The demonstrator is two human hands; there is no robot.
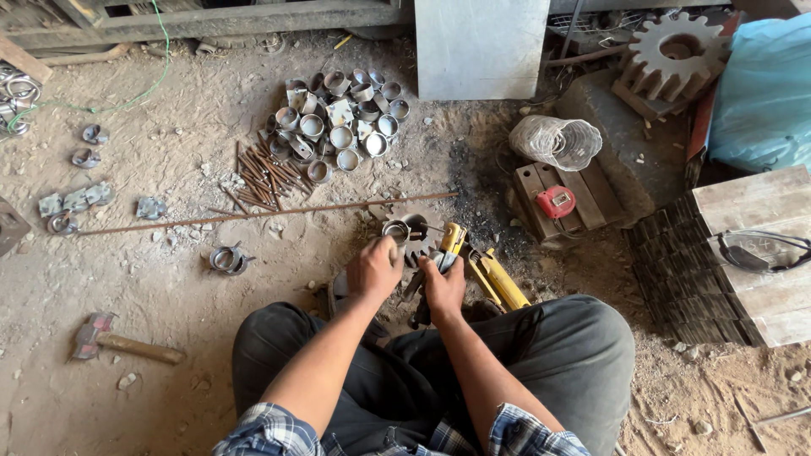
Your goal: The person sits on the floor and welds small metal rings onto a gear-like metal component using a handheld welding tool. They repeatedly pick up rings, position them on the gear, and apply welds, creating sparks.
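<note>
You sat on the dirt floor [169, 279] with your knees spread, and both hands worked just in front of you. Your left hand [374, 268] was curled shut around a short metal ring [395, 229], which it held at the fingertips above a small toothed gear plate [416, 239] lying on the ground. Your right hand [443, 287] was clamped on the handle of a yellow welding holder [453, 239], whose tip pointed toward the ring, and the two hands were close together. Just to the right of the holder lay a yellow-handled tool [500, 281] against your right leg. Beyond your hands a long thin rod [270, 212] stretched across the floor, with a bundle of short rusty rods [266, 176] and a heap of cut metal rings [342, 122] behind it. A hammer [118, 339] rested well apart to your left, and a red tape measure [555, 201] sat on a wooden block [583, 190] to the right.
</note>
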